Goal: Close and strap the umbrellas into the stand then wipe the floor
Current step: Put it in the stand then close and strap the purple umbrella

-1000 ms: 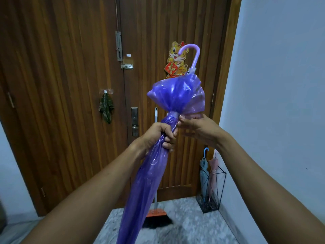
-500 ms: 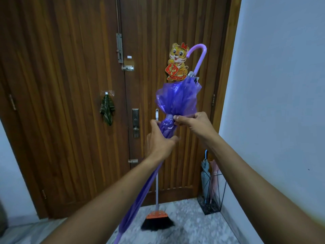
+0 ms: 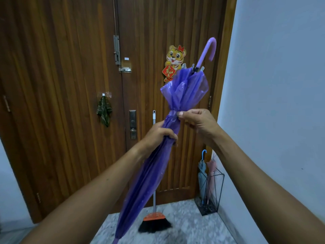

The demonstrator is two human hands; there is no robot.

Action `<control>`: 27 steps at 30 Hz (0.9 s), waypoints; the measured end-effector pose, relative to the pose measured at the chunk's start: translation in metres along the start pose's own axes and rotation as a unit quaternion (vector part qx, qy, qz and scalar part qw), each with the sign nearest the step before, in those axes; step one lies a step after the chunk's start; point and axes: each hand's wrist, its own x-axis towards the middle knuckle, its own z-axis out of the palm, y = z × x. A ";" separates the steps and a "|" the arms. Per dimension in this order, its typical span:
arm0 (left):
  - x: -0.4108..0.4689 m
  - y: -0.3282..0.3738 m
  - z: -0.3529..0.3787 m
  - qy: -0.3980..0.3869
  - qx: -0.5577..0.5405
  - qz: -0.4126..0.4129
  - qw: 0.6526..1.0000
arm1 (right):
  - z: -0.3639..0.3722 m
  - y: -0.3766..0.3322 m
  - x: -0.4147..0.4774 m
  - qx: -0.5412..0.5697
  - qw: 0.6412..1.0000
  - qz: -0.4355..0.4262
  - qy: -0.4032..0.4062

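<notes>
A closed purple umbrella [image 3: 151, 175] slants across the middle, its hooked handle [image 3: 208, 50] up at the right and its tip at the bottom edge. My left hand [image 3: 159, 133] grips the folded canopy around its middle. Just above it, my right hand [image 3: 197, 121] pinches the strap [image 3: 173, 113] that circles the canopy. The fabric above the strap flares loosely. A black wire stand [image 3: 213, 192] sits on the floor in the right corner, holding a grey umbrella [image 3: 202, 175] with a blue handle and a pink umbrella [image 3: 211, 173].
A wooden double door [image 3: 70, 85] fills the background, with a tiger decoration [image 3: 174, 61] and a green cloth [image 3: 104, 110] hung on a hook. A broom [image 3: 154, 219] leans against the door. The floor [image 3: 184, 224] is grey marble; a white wall [image 3: 281, 85] runs along the right.
The umbrella has tilted so its handle leans further right. My left hand slid a little lower on the canopy. My right hand stays at the strap.
</notes>
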 end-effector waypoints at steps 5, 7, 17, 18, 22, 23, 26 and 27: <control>-0.002 -0.012 0.011 0.129 0.198 0.049 0.970 | 0.014 -0.003 0.000 -0.090 0.988 -0.061 0.112; -0.001 -0.017 0.021 0.170 0.217 0.058 0.960 | 0.019 -0.005 0.001 -0.108 0.989 -0.044 0.096; 0.000 -0.015 0.007 0.180 0.127 0.053 0.974 | 0.008 -0.014 -0.001 -0.161 0.986 0.001 0.042; -0.001 -0.013 0.006 0.163 0.116 0.048 0.978 | 0.007 -0.014 -0.001 -0.166 0.986 0.007 0.028; 0.000 -0.011 0.004 0.131 0.070 0.038 0.988 | 0.004 -0.014 0.000 -0.186 0.982 0.015 -0.027; 0.001 -0.011 0.004 0.124 0.054 0.038 0.990 | 0.004 -0.014 0.001 -0.190 0.981 0.017 -0.033; 0.004 -0.012 0.005 0.120 0.019 0.044 0.992 | 0.001 -0.010 0.001 -0.186 0.982 0.018 -0.030; 0.005 -0.012 0.005 0.129 0.027 0.046 0.990 | 0.000 -0.008 0.001 -0.181 0.983 0.017 -0.025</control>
